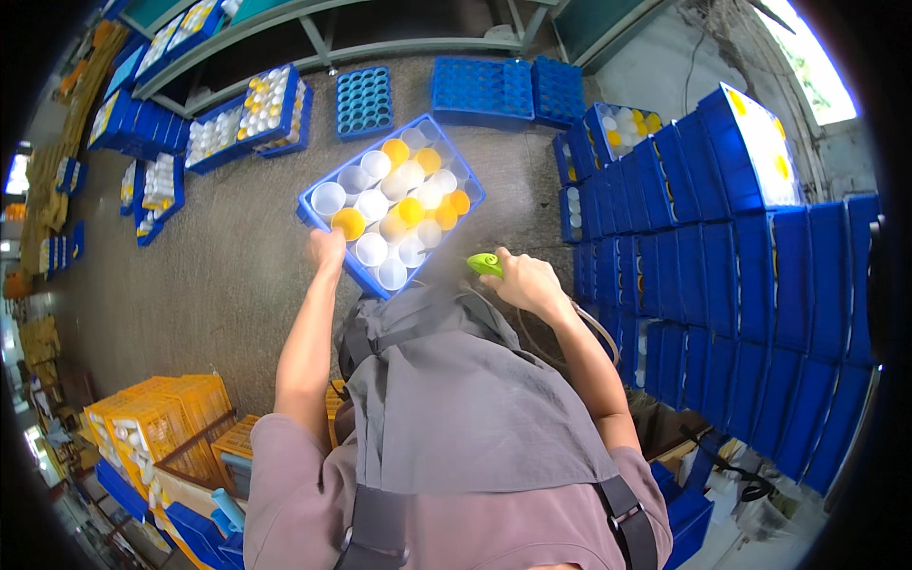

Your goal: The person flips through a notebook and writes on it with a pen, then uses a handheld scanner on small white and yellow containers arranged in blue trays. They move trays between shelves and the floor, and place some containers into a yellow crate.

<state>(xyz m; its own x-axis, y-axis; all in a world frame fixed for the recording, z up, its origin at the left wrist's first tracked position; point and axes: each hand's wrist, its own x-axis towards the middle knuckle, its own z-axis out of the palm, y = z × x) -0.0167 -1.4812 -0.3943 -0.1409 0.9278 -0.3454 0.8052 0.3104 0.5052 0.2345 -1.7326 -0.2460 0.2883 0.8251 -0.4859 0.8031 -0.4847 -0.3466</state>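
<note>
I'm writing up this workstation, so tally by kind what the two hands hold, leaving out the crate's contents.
Blue crate, in the left hand: 1
Green tool, in the right hand: 1
Total: 2

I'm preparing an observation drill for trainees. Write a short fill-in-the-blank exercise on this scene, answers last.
1. The left hand holds a ____ crate of white and yellow cups.
2. The tool in the right hand is coloured ____.
3. Tall stacks of crates fill the picture's ____ side.
4. The person's apron is ____.

Missing words: blue; green; right; grey.
</note>
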